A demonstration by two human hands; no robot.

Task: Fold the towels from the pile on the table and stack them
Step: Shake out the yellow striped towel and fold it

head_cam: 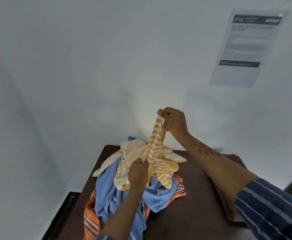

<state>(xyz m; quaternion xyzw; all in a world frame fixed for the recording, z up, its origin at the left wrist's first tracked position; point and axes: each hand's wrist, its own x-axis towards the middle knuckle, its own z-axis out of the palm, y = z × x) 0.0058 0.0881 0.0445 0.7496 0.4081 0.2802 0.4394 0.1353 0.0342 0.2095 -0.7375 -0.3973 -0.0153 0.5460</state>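
While hands (156, 144) pinch it, yellow towel (154, 144) stretches between.

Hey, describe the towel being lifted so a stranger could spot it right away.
On the dark table sits a pile; the yellow striped towel tops it, pinched by both hands. Unlike the blue towel beneath, it has yellow-and-white stripes.

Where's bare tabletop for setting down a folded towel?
Bare dark wooden table lies right of the mixed towel pile, bordered by the right forearm and a brown cloth beneath it. A narrow strip runs behind the pile by the wall. The left side is crowded.
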